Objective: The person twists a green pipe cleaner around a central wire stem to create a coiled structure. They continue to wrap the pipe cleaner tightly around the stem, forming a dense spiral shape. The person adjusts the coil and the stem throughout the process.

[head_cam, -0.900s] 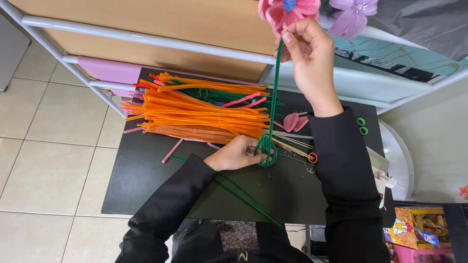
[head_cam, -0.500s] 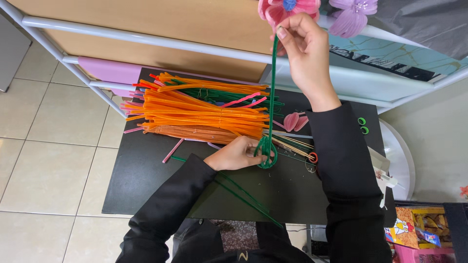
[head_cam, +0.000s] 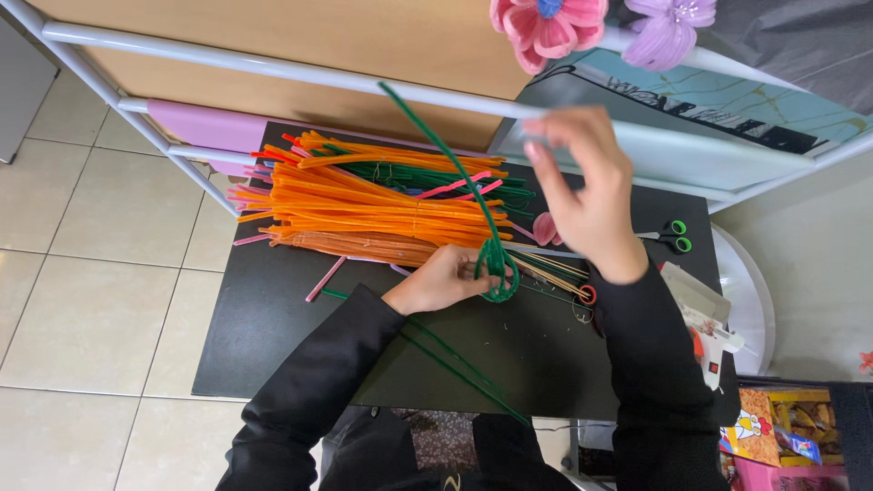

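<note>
The left hand pinches a green pipe-cleaner coil between thumb and fingers, holding it just above the black board. From the coil a long green stem slants up and away to the left. The right hand hovers beyond the coil with loose, spread fingers, gripping nothing. Just left of the coil lies a heap of orange pipe cleaners; right of it, green-handled scissors and a glue gun.

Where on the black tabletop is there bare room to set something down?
Bare: the black tabletop near-left, between the orange pipe cleaner pile and the left sleeve; also the patch between both forearms. Crowded: the far side under the pile, and around the scissors and glue gun.
</note>
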